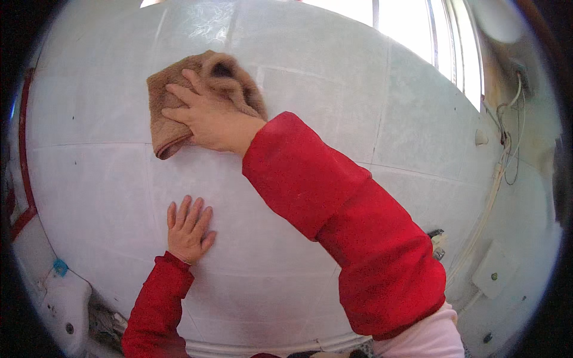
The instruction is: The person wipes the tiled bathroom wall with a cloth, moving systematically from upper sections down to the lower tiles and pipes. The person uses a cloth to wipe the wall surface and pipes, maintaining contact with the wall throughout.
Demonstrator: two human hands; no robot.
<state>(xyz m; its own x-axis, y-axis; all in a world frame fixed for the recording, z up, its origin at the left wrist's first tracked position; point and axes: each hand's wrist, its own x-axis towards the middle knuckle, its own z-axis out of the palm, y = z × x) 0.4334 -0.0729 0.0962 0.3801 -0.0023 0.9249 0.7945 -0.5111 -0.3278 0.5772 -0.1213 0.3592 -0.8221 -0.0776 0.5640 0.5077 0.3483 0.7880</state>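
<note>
A folded brown cloth (172, 96) lies pressed against the pale tiled wall (291, 197), in the upper left of the view. On top of it rests my right hand (206, 114), fingers spread, palm pushing it flat; part of the cloth bunches up above the wrist. Below and apart from the cloth, my left hand (190, 232) is placed flat on the tiles with its fingers apart and nothing in it. Both forearms wear red sleeves.
A bright barred window (416, 36) is at the upper right. Cables (497, 179) run down the right side near a white box (493, 268). At the lower left stands a white ceramic basin (65, 308), with a blue item (60, 267) above it.
</note>
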